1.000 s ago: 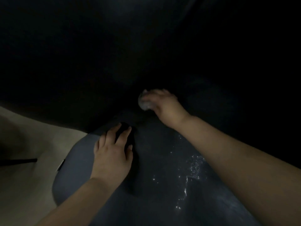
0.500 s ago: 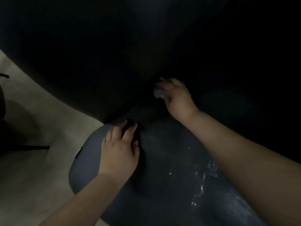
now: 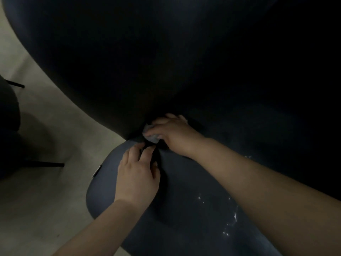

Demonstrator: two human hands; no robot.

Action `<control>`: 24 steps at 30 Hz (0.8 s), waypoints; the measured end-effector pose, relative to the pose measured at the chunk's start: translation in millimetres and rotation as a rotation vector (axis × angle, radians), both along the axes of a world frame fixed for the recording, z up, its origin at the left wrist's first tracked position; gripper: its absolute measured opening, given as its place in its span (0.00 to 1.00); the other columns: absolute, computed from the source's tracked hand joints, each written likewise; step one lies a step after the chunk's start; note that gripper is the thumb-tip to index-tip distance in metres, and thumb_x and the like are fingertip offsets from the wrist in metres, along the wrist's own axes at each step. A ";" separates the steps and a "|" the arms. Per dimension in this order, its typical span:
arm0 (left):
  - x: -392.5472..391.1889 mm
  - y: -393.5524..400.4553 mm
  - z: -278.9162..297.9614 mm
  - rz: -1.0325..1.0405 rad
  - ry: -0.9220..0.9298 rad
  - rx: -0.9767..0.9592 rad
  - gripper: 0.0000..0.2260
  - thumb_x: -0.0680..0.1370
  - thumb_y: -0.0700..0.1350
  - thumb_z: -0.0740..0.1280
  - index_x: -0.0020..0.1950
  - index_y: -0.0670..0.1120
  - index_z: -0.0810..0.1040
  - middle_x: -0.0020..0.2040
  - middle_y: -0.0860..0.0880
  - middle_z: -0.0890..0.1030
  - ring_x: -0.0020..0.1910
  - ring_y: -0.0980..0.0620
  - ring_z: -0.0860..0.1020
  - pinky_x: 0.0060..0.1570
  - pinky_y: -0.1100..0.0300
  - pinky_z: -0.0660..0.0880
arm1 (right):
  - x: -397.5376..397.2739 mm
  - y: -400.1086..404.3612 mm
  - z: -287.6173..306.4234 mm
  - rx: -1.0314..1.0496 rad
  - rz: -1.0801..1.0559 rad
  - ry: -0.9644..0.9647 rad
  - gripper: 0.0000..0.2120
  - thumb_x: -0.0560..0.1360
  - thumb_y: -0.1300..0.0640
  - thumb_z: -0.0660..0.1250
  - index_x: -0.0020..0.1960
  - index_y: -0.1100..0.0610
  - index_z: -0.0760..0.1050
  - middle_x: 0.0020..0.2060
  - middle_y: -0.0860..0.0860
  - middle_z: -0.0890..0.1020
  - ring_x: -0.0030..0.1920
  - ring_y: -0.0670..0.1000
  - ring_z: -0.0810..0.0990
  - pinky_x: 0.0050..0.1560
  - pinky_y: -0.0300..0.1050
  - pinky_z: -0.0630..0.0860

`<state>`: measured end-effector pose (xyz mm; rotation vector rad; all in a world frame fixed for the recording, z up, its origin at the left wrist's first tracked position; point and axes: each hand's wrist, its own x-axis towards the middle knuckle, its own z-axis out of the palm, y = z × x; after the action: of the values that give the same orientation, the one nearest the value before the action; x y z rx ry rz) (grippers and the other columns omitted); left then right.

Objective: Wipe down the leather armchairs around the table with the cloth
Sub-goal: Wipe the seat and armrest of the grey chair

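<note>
**A:** My left hand [image 3: 137, 179] lies flat and empty on the armchair [image 3: 184, 209] seat, fingers at the crease. Just past them, my right hand [image 3: 173, 134] is clamped round the cloth [image 3: 150, 134].

**B:** Jam it deeper and the cloth could snag in that crease. White specks [image 3: 230, 218] right of both grips probably get missed.

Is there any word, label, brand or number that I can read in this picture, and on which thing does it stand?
None can be read.
A small pale tag on the left edge of the armchair seat: too small and dim to read, if it bears text at all.
The cloth in the right hand: no print visible.
</note>
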<state>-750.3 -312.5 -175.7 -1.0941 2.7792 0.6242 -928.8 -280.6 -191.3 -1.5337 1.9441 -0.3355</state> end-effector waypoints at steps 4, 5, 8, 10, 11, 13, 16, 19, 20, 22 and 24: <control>-1.8 4.6 1.1 -0.078 -0.020 0.032 0.22 0.76 0.46 0.64 0.70 0.48 0.71 0.67 0.47 0.70 0.65 0.46 0.66 0.66 0.50 0.65 | -22.7 41.4 8.6 -0.073 -0.140 -0.108 0.15 0.79 0.60 0.61 0.63 0.48 0.77 0.65 0.48 0.74 0.64 0.51 0.66 0.66 0.46 0.59; -2.6 5.9 1.5 -0.084 -0.023 0.042 0.22 0.76 0.47 0.64 0.71 0.48 0.70 0.68 0.47 0.70 0.66 0.46 0.65 0.67 0.50 0.64 | -27.4 57.5 11.7 -0.115 -0.195 -0.112 0.14 0.79 0.61 0.62 0.61 0.49 0.78 0.63 0.49 0.76 0.63 0.52 0.68 0.66 0.48 0.61; -8.8 9.8 2.7 -0.096 0.000 0.068 0.23 0.76 0.46 0.65 0.72 0.48 0.69 0.70 0.47 0.68 0.68 0.46 0.64 0.69 0.51 0.61 | -38.6 102.5 17.6 -0.132 -0.243 -0.118 0.14 0.77 0.63 0.64 0.57 0.48 0.80 0.59 0.46 0.77 0.61 0.50 0.69 0.65 0.44 0.65; -16.1 14.7 4.0 -0.139 0.015 0.078 0.23 0.77 0.46 0.65 0.72 0.49 0.69 0.72 0.49 0.66 0.68 0.47 0.63 0.69 0.52 0.61 | -45.1 124.2 20.5 -0.113 -0.308 -0.205 0.16 0.76 0.66 0.65 0.56 0.48 0.81 0.56 0.42 0.76 0.60 0.49 0.69 0.63 0.31 0.63; -20.6 17.6 4.5 -0.163 0.025 0.083 0.23 0.77 0.47 0.64 0.72 0.50 0.68 0.72 0.49 0.66 0.69 0.48 0.63 0.69 0.52 0.61 | -49.6 134.1 22.1 -0.132 -0.384 -0.233 0.18 0.75 0.68 0.65 0.55 0.48 0.80 0.55 0.43 0.76 0.60 0.49 0.70 0.62 0.29 0.63; -30.3 23.7 5.3 -0.198 0.048 0.092 0.23 0.77 0.47 0.64 0.72 0.50 0.68 0.73 0.50 0.65 0.70 0.47 0.62 0.70 0.50 0.62 | -64.2 156.1 20.7 -0.252 -0.572 -0.158 0.18 0.74 0.72 0.64 0.57 0.53 0.79 0.56 0.49 0.78 0.59 0.55 0.73 0.65 0.40 0.68; -43.4 31.7 4.0 -0.217 0.049 0.098 0.23 0.77 0.47 0.64 0.73 0.51 0.68 0.75 0.49 0.63 0.71 0.45 0.61 0.70 0.48 0.62 | -83.5 183.9 13.8 -0.238 -0.796 0.102 0.18 0.77 0.68 0.62 0.64 0.56 0.75 0.62 0.56 0.74 0.62 0.59 0.69 0.67 0.47 0.65; -49.2 37.6 -1.2 -0.220 0.004 0.081 0.25 0.78 0.50 0.63 0.75 0.53 0.64 0.76 0.52 0.60 0.72 0.47 0.57 0.72 0.50 0.57 | -63.2 189.1 4.5 -0.218 -0.778 0.145 0.20 0.76 0.69 0.63 0.66 0.55 0.74 0.63 0.55 0.72 0.61 0.57 0.66 0.64 0.37 0.58; -49.2 39.1 -2.2 -0.224 -0.005 0.076 0.26 0.78 0.51 0.63 0.75 0.53 0.62 0.77 0.52 0.58 0.73 0.47 0.56 0.72 0.50 0.56 | -50.6 189.5 3.7 -0.238 -0.760 0.134 0.21 0.75 0.70 0.63 0.65 0.55 0.75 0.63 0.56 0.73 0.61 0.58 0.67 0.63 0.36 0.59; -48.0 41.9 -2.1 -0.241 -0.020 0.073 0.27 0.78 0.50 0.63 0.76 0.52 0.61 0.77 0.52 0.57 0.74 0.47 0.54 0.72 0.50 0.54 | -21.7 197.2 6.3 -0.266 -0.705 0.101 0.22 0.72 0.73 0.65 0.63 0.56 0.77 0.60 0.58 0.75 0.59 0.58 0.69 0.62 0.34 0.61; -45.8 44.7 -0.1 -0.261 -0.041 0.068 0.27 0.78 0.50 0.63 0.76 0.51 0.60 0.78 0.52 0.56 0.74 0.47 0.54 0.73 0.49 0.55 | 7.4 211.7 9.5 -0.259 -0.632 0.062 0.22 0.72 0.73 0.65 0.61 0.55 0.78 0.58 0.57 0.77 0.57 0.57 0.71 0.62 0.37 0.64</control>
<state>-796.1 -267.8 -175.8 -0.7064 2.7762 0.6499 -921.4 -68.9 -181.8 -1.0378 2.4811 -0.8381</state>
